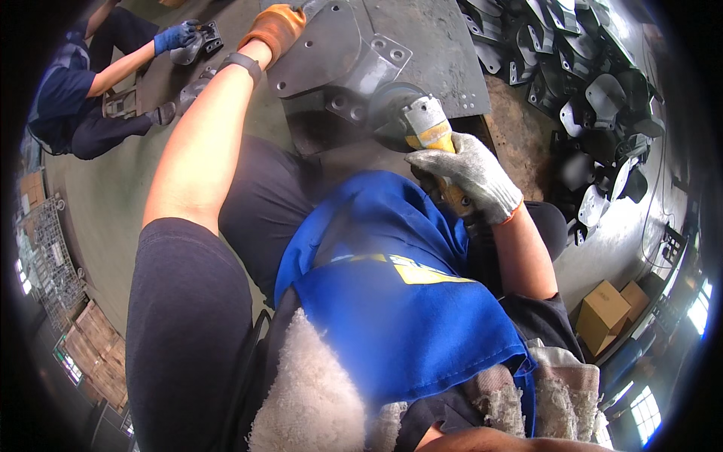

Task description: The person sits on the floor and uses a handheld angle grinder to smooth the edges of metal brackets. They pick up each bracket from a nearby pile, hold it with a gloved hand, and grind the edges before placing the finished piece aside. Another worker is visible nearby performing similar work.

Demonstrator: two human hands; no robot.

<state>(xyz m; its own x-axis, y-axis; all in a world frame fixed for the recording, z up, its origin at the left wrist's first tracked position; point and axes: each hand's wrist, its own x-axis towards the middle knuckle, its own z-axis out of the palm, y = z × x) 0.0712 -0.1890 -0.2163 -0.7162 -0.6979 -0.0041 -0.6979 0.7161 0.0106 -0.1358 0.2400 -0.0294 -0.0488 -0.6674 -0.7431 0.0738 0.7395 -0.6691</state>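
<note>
Item one: a grey cast-metal bracket [343, 56], matte, angular, with raised flanges and round bolt holes, lying on a dark steel plate [437, 38] ahead of my knees.

Item two: my left hand [276, 29] in an orange rubbery glove, pressing on the bracket's upper left edge. The fingers are running off the top of the view, so I cannot tell how far they are curling.

Item three: an angle grinder [422, 124], yellow body with a bare metal head. Its disc is meeting the bracket's lower right flange, blurred into a grey smear.

Item four: my right hand [467, 172] in a speckled knitted glove, wrapping tightly around the grinder's body and hiding most of the handle.

Item five: a glossy blue apron [392, 286] covering my lap, with a fluffy white towel [316, 392] below it.

Item six: a heap of dark metal parts [595, 98] to the right, shapes merging. Another person's blue-gloved hand [175, 36] is gripping a similar part at far left.
</note>
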